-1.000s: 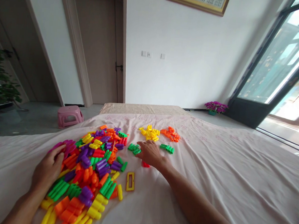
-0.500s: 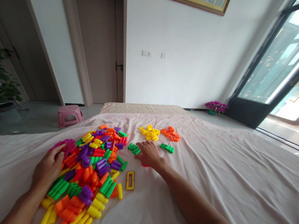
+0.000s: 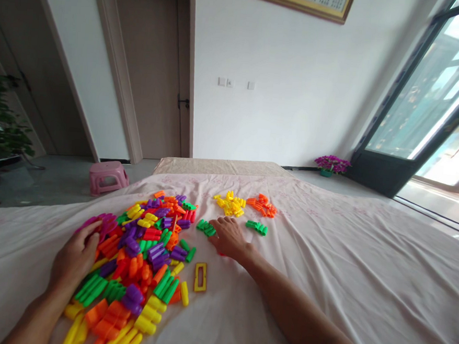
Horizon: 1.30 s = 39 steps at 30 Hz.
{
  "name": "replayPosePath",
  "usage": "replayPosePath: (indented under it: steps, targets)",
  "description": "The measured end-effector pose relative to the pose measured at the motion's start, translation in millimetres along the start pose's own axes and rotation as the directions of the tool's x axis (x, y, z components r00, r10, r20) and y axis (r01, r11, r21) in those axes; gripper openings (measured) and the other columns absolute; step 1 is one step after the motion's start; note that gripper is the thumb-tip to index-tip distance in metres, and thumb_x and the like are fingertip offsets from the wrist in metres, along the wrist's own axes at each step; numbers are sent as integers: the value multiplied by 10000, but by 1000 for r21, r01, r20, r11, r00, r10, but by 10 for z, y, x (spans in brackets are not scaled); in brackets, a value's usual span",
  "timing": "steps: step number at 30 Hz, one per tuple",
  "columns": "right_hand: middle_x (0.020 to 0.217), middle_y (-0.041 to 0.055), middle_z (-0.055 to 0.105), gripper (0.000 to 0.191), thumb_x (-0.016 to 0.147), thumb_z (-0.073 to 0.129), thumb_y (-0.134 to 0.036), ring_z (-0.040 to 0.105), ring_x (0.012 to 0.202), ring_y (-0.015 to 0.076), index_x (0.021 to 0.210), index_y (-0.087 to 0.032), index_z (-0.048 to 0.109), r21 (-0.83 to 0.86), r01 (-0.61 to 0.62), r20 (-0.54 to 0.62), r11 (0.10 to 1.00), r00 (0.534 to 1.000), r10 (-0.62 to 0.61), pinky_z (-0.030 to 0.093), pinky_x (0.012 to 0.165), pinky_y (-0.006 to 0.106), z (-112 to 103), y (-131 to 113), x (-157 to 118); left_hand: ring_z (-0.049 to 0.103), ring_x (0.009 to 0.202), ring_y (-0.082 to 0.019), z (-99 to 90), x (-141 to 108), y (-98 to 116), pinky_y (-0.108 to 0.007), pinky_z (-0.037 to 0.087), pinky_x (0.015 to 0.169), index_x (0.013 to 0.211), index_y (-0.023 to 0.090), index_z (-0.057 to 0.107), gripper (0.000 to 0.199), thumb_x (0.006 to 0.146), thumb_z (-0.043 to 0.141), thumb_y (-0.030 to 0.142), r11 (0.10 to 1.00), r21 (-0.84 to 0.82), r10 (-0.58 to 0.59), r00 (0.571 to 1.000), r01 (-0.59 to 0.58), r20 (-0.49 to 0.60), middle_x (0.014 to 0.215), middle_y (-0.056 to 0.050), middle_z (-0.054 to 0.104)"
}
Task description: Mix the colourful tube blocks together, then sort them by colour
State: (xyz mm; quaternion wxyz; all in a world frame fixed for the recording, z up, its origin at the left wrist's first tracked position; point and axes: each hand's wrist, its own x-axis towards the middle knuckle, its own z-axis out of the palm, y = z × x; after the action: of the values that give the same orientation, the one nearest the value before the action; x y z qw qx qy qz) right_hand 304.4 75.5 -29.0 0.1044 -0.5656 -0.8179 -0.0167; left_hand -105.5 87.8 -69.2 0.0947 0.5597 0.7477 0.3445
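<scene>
My left hand (image 3: 75,255) is at the left edge of a heap of colourful plastic building pieces (image 3: 145,247). Its fingers curl over a magenta piece (image 3: 108,223) with a scalloped edge, and the thumb lies alongside. My right hand (image 3: 228,237) reaches across the cloth, palm down with fingers stretched out. Beside its fingertips lie joined green tubes (image 3: 205,227). A bit of a red-pink piece shows beneath the palm; the rest is hidden. Beyond the fingers lie a small yellow group (image 3: 230,203) and an orange group (image 3: 262,205). More green tubes (image 3: 256,227) lie to the right.
A yellow rectangular frame piece (image 3: 200,277) lies between the heap and my right forearm. Wrinkled pale pink cloth (image 3: 344,264) covers the surface. On the floor stand a pink stool (image 3: 108,178) to the left and purple flowers (image 3: 332,163) near the glass door.
Hardly anything differs. Both hands stay in nearly the same spots, and the pieces lie as before.
</scene>
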Motion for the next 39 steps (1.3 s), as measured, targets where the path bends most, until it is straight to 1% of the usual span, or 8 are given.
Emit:
replayPosePath:
  steps: [4,10,20,28,32,35,39]
  targets:
    - [1112,103,670,386,890,610,-325,576,1054,250,1255,-199,613,2,12,-12,1000,1000,-12,357,885,333,25,1,1,545,1277,-291,1,-1,2,-418,418,1061,1381,249,534,524,974,302,482,1000,2,-5,1000,5,2,1444,-82,559]
    - [1128,109,659,424,890,600,-317,575,1058,249,1298,-200,593,11,12,-1,1000,1000,-12,370,889,329,54,9,2,546,1275,-293,-11,-7,14,-418,424,1053,1384,244,535,530,974,295,480,1000,9,1,1000,-1,2,1439,-90,563]
    - [1108,106,661,410,886,589,-305,585,1039,252,1282,-198,603,-12,27,-8,1000,1000,-27,388,882,332,61,12,5,568,1246,-298,0,9,-6,-425,441,1031,1379,245,542,532,971,298,485,1000,14,-9,1000,9,-3,1419,-92,580]
    - [1114,111,659,387,889,563,-286,585,1047,250,1263,-200,606,-7,13,0,1000,1000,-13,387,889,333,60,-11,0,558,1261,-288,8,16,-19,-410,434,1041,1380,246,540,530,972,299,485,1000,17,4,1000,-4,-7,1429,-86,573]
    - [1124,105,669,450,858,585,-269,587,1068,244,1303,-201,588,38,17,-20,999,1000,-16,385,926,330,46,10,12,565,1250,-286,15,21,-33,-406,439,1033,1382,257,539,525,972,304,483,1000,20,-1,1000,1,-5,1429,-78,574]
    - [1161,99,674,521,840,599,-262,590,1090,245,1355,-199,552,65,-17,-60,998,998,21,385,957,336,6,88,50,567,1244,-283,9,10,-24,-400,437,1030,1381,250,542,524,973,309,479,1000,15,6,1000,-6,-9,1425,-79,578]
    - [1263,98,654,533,838,599,-261,587,1145,257,1364,-199,541,71,-126,-107,989,985,133,391,984,353,-106,292,100,569,1239,-291,-13,-12,7,-402,440,1020,1386,243,542,529,972,312,479,1000,12,6,1000,-6,-7,1426,-90,576]
